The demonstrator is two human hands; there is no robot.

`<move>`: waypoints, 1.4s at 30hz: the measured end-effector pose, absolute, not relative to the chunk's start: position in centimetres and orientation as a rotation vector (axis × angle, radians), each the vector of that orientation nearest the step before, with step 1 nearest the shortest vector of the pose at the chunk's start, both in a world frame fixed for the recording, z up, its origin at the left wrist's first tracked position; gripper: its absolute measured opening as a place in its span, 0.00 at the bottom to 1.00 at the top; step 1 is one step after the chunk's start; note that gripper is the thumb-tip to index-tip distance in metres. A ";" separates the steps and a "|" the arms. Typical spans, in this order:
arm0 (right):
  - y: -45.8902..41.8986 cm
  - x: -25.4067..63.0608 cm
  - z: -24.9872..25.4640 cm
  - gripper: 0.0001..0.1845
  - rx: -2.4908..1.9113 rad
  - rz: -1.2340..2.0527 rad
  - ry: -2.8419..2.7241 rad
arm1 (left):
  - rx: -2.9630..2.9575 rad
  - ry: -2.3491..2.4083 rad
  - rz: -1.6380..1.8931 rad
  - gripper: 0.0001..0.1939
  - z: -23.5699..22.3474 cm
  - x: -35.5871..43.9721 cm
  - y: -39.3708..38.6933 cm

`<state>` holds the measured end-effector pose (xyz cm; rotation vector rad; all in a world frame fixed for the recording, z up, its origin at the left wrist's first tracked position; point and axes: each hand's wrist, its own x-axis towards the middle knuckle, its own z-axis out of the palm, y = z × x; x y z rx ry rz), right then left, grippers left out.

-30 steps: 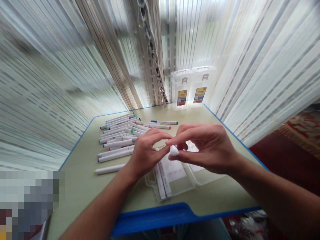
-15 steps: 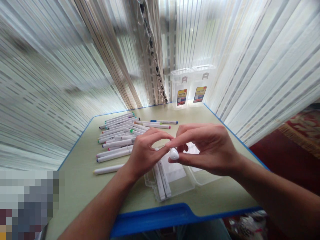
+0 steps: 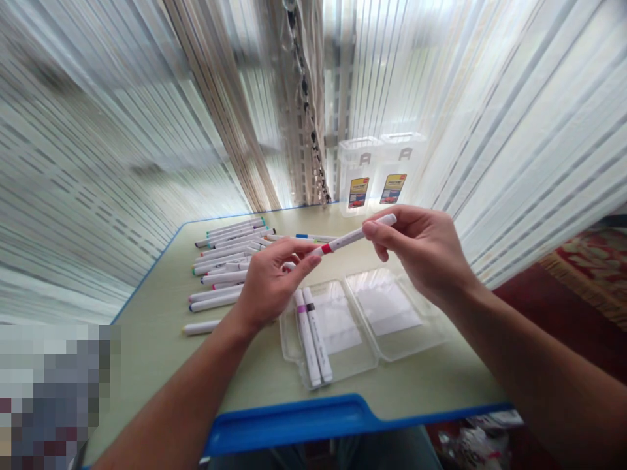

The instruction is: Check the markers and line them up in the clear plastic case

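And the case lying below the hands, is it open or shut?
The case is open: its halves lie spread, two markers in the left half.

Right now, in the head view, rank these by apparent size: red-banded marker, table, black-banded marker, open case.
1. Table
2. Open case
Unranked: red-banded marker and black-banded marker. They look much alike, and the left fingers partly cover the red-banded one.

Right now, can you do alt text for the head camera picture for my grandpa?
A left hand and right hand hold a red-banded white marker above an open clear case with two markers inside. More markers lie at left on a table; two upright clear cases stand behind.
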<state>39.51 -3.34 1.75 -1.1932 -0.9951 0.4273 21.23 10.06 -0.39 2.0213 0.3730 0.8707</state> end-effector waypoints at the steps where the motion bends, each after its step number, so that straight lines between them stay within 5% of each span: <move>1: -3.2 39.9 1.6 0.09 -1.228 0.464 -0.988 | 1.928 0.391 0.876 0.12 -0.4 21.2 10.2; 7: -2.9 39.7 0.6 0.15 -1.417 0.769 -1.276 | 1.604 0.400 1.032 0.16 0.3 21.1 9.8; 14: -3.3 37.9 -0.2 0.06 -1.365 0.296 -1.663 | 1.734 0.026 1.065 0.12 1.5 21.0 6.6; 23: -3.9 37.1 0.3 0.05 -1.176 0.135 -1.682 | 1.816 -0.050 1.054 0.14 1.6 20.6 6.2; 29: -4.4 36.3 -0.4 0.13 -1.141 0.405 -1.525 | 1.792 0.127 1.055 0.15 1.2 21.1 6.7; 34: -3.8 36.4 -0.8 0.36 -1.155 0.823 -1.284 | 1.778 0.372 1.184 0.13 1.7 21.1 8.0; 42: -3.4 36.2 -1.2 0.31 -1.329 1.024 -1.253 | 2.309 0.299 1.076 0.03 3.3 15.9 2.8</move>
